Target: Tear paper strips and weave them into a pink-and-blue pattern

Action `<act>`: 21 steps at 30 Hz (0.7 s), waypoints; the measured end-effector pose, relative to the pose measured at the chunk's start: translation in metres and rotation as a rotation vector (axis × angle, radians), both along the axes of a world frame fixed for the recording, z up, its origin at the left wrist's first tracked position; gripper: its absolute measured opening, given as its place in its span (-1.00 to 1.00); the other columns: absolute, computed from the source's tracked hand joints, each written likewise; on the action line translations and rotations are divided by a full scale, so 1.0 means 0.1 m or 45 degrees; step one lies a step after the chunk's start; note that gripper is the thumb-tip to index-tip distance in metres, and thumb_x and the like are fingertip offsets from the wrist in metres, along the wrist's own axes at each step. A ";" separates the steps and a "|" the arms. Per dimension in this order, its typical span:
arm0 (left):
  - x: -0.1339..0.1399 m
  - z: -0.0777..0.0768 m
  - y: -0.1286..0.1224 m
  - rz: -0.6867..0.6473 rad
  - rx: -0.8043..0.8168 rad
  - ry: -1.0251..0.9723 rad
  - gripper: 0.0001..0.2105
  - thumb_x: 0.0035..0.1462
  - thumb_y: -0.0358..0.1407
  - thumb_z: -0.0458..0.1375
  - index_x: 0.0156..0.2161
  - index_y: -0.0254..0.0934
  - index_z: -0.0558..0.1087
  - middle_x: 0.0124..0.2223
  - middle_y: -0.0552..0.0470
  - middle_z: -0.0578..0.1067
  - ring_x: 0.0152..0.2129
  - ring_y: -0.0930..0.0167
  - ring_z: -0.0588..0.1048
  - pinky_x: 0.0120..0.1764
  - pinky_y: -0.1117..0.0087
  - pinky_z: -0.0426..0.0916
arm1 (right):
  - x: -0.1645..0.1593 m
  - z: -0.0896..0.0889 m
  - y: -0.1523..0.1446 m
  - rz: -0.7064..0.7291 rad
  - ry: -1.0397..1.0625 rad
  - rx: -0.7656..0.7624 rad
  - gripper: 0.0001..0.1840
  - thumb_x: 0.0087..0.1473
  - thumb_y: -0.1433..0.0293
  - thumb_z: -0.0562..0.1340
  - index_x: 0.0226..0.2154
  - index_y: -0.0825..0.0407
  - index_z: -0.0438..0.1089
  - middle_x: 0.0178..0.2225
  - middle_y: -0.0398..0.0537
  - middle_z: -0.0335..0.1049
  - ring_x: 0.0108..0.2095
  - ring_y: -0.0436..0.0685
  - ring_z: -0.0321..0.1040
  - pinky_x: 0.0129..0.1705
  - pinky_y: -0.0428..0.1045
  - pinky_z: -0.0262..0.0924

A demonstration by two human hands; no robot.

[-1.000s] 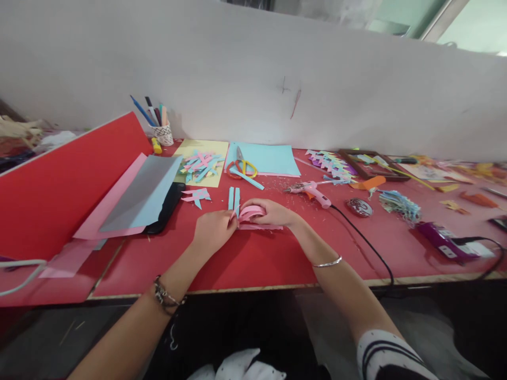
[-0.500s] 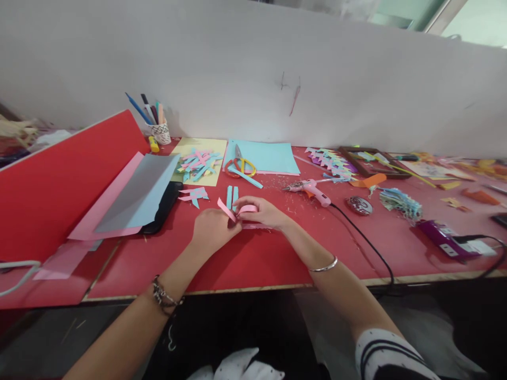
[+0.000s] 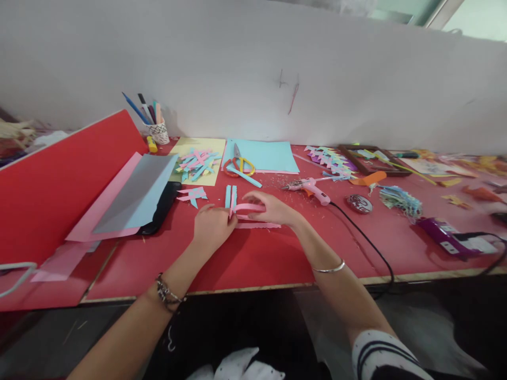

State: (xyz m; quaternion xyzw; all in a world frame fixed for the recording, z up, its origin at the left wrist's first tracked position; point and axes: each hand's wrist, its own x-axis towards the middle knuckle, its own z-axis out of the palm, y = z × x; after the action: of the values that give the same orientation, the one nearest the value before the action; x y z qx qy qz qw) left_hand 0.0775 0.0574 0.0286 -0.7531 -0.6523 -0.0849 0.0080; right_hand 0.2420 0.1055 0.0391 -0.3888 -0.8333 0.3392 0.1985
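My left hand [image 3: 214,227] is closed at the table's middle, its fingertips pinching folded paper strips where they cross. My right hand [image 3: 273,207] has its fingers curled round a looped pink paper strip [image 3: 247,207] just to the right. Two light blue paper strips [image 3: 231,196] stick out away from me beyond the left fingertips. Another pink strip [image 3: 259,226] lies flat on the red table below the right hand. The exact crossing of the strips is partly hidden by my left fingers.
Scissors [image 3: 239,164] lie on blue sheets [image 3: 273,157], beside a heap of cut strips [image 3: 199,163]. A pink glue gun [image 3: 309,189] with a black cord rests to the right, near a round tin [image 3: 359,203] and a purple power strip [image 3: 449,240]. Paper sheets [image 3: 137,195] lean left.
My right hand has moved slightly right, and the pink loop has opened wider. The pink end that stuck out to the left now stands more upright by my left fingertips.
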 end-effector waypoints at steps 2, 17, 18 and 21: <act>0.00 0.00 0.00 0.008 0.001 0.005 -0.66 0.07 -0.25 -0.12 -0.46 -0.29 0.49 -0.48 -0.10 0.51 -0.44 0.29 0.47 -0.13 0.25 0.28 | 0.03 0.01 -0.03 0.027 -0.320 0.153 -0.71 -0.17 0.50 0.22 -0.27 0.12 0.30 -0.24 0.01 0.31 -0.20 0.10 0.24 -0.17 -0.01 0.12; -0.04 -0.05 0.04 0.012 0.029 0.037 -0.61 0.09 -0.20 -0.14 -0.50 -0.34 0.48 -0.53 -0.14 0.48 -0.46 0.27 0.46 -0.21 0.28 0.31 | 0.04 0.03 -0.05 -0.041 -0.129 0.204 -0.77 -0.13 0.63 0.05 -0.40 0.13 0.35 -0.35 -0.06 0.37 -0.35 -0.02 0.27 -0.29 -0.10 0.12; -0.04 -0.06 0.04 0.009 0.040 0.038 -0.60 0.10 -0.20 -0.14 -0.50 -0.34 0.48 -0.53 -0.13 0.48 -0.47 0.28 0.46 -0.18 0.28 0.30 | 0.03 0.03 -0.05 -0.053 -0.028 0.175 -0.77 -0.13 0.62 0.05 -0.41 0.12 0.35 -0.36 -0.08 0.37 -0.36 -0.03 0.27 -0.28 -0.10 0.14; -0.05 -0.08 0.04 -0.013 0.072 0.040 -0.60 0.10 -0.19 -0.14 -0.49 -0.34 0.48 -0.55 -0.11 0.47 -0.51 0.31 0.46 -0.10 0.29 0.26 | -0.02 -0.01 -0.04 -0.117 0.210 0.069 -0.76 -0.16 0.60 0.04 -0.43 0.10 0.35 -0.36 -0.10 0.36 -0.33 -0.05 0.29 -0.24 -0.10 0.18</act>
State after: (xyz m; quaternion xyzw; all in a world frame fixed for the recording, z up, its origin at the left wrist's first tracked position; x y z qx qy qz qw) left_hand 0.0730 0.0617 0.0209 -0.7572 -0.6456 -0.0917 0.0390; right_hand 0.2402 0.1014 0.0377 -0.3917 -0.8042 0.3381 0.2923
